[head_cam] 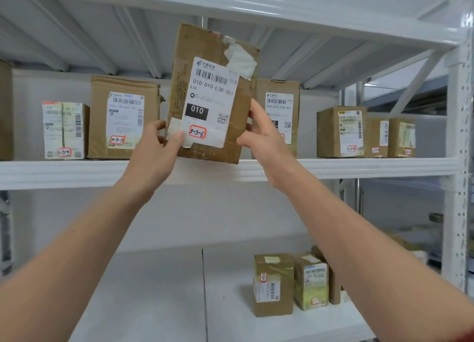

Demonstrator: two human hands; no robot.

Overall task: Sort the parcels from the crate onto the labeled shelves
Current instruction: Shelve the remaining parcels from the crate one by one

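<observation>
Held parcel: a tall brown cardboard box (205,46) with a white shipping label and a red-framed handwritten tag "3-3-6", tilted, top leaning left, at the front lip of the white metal middle shelf (359,167); whether its bottom edge touches that shelf cannot be told.
Left hand (159,146): grasps the box's lower left corner, thumb on the label, fingers curled behind.
Right hand (261,133): grips the box's right edge, fingers up along the side.
On the shelf, left of the held box: a brown carton tagged "3-3-5" (123,115), then a small label-covered parcel (64,130).
On the shelf, right of it: a tall brown carton (279,110) behind the right hand, then three smaller brown boxes (339,131).
Below the shelf: small taped brown and greenish parcels (273,285).
</observation>
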